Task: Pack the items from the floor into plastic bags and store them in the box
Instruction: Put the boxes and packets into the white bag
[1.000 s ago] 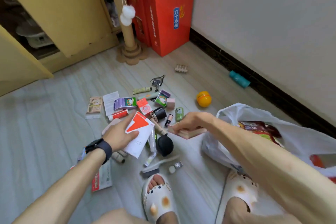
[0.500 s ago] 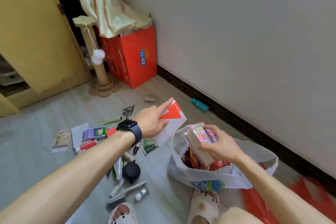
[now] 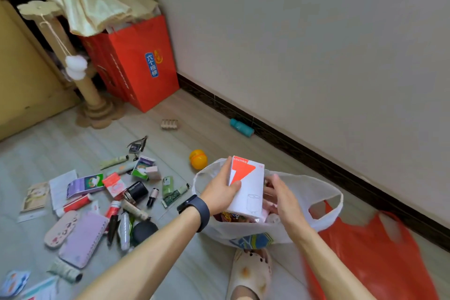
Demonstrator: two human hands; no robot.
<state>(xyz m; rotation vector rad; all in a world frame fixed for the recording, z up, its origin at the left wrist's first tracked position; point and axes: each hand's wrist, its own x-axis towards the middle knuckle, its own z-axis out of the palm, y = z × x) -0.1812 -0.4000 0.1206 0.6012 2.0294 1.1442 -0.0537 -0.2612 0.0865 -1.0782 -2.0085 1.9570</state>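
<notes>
Now, left hand [image 3: 220, 193] grips white-orange box [image 3: 250, 190] upright over mouth of white plastic bag [image 3: 246, 232]; right hand [image 3: 283, 202] beside box, fingers loosely extended, holding nothing. Loose items [image 3: 84, 238] scattered on floor [image 3: 182, 275], left.

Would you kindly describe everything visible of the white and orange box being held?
The box is a tall cardboard carton, white with an orange wedge on its upper face and a line drawing below. It stands nearly upright in the mouth of the white bag. The left hand grips its left edge; the right hand is beside it.
</notes>
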